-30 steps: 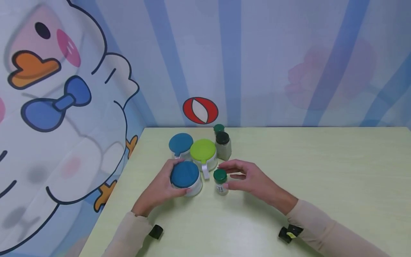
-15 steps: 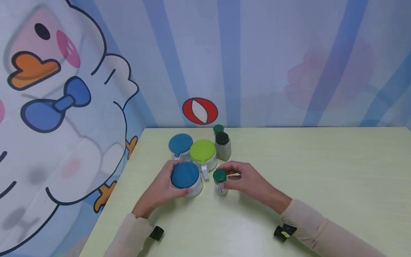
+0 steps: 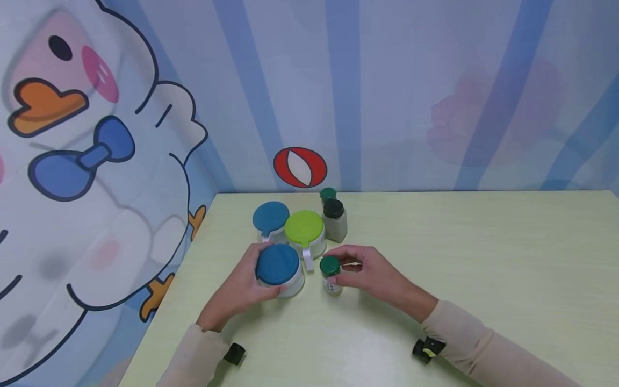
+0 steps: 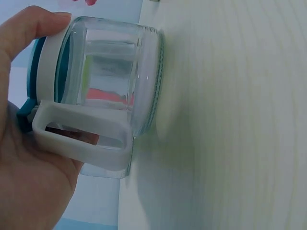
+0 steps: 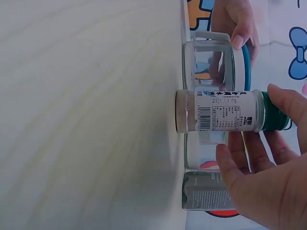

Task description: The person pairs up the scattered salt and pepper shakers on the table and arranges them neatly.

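Note:
My left hand (image 3: pixel 237 287) holds a clear glass seasoning jar (image 3: pixel 278 264) with a blue lid, its fingers and thumb around the lid's sides. In the left wrist view, the jar's white handle (image 4: pixel 84 136) faces the palm side, and its base is right at the tabletop. To the right of that jar, my right hand (image 3: pixel 374 271) grips a small spice bottle (image 3: pixel 330 266) by its green cap. The right wrist view shows the thumb on the cap (image 5: pixel 274 111), fingers behind, and a printed white label (image 5: pixel 225 112) on the upright bottle.
Just behind the hands stand a green-lidded jar (image 3: pixel 304 227) with a white handle and another blue-lidded jar (image 3: pixel 271 216). A black-capped spice bottle (image 3: pixel 336 221) and a green-capped bottle (image 3: pixel 328 193) stand at the back of the pale wooden table (image 3: pixel 474 252), near the wall.
My right hand has moved slightly left and closed its thumb and fingers on the spice bottle's cap. The left hand stays on its jar, and the other containers have not moved.

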`<state>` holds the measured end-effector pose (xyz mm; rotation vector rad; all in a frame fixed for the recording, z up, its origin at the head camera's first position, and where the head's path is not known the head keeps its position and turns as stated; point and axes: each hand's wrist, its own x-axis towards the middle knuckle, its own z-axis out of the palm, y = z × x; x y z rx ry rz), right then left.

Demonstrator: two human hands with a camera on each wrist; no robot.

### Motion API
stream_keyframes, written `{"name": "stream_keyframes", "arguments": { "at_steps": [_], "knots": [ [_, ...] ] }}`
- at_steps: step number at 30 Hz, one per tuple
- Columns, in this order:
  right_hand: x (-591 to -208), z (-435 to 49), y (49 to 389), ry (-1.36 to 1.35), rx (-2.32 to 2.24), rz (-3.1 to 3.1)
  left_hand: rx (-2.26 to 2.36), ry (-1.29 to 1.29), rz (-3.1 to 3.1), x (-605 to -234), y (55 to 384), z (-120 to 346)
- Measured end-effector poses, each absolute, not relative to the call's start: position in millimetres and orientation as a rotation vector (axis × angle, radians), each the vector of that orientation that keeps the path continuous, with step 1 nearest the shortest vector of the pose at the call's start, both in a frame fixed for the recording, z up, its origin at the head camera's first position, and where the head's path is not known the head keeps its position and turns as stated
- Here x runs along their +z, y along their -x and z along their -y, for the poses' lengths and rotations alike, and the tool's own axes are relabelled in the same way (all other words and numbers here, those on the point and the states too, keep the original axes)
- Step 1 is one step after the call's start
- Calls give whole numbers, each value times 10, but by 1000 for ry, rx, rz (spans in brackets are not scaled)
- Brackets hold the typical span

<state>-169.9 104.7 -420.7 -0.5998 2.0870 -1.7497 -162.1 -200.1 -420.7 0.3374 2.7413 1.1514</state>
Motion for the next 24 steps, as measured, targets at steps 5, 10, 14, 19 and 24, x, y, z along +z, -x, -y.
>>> {"name": "stream_keyframes", "arguments": {
  "at_steps": [5, 10, 14, 19, 24],
  "knots": [
    [-4211, -1057, 1702, 607, -1747, -2060, 1154, -362, -2770, -4209, 1604, 2013],
    [-4198, -1069, 1709, 637, -1723, -2073, 1130, -350, -2814, -4214, 1588, 2005],
    [-4187, -1078, 1715, 656, -1704, -2095, 1109, -319, -2826, -4217, 1581, 1991],
    [-4168, -1093, 1724, 690, -1703, -2080, 1120, -321, -2805, -4219, 1574, 1984],
    [-4167, -1110, 1732, 697, -1700, -2054, 1126, -334, -2782, -4216, 1553, 1996]
  ]
}}
